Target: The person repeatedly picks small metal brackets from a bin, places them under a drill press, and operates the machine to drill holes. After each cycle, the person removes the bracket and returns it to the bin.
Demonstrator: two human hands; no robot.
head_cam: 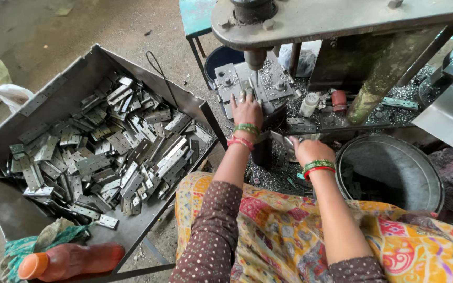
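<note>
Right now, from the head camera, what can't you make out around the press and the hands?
- Left hand: fingertips on the press die; any piece under them is hidden.
- Right hand: fingers curl away, so its grip is hidden.
- Press: top cut off by the frame edge.
- Metal bucket: contents too dark.
- Tray of metal plates: near corner cut off.

We see dull grey metal plates (132,152) heaped in a scuffed sheet-metal tray (6,209), a rusty, grimy steel press (336,21), a matt metal bucket (394,167), a glossy orange plastic bottle (69,260) and soft printed cloth (284,236)
</note>
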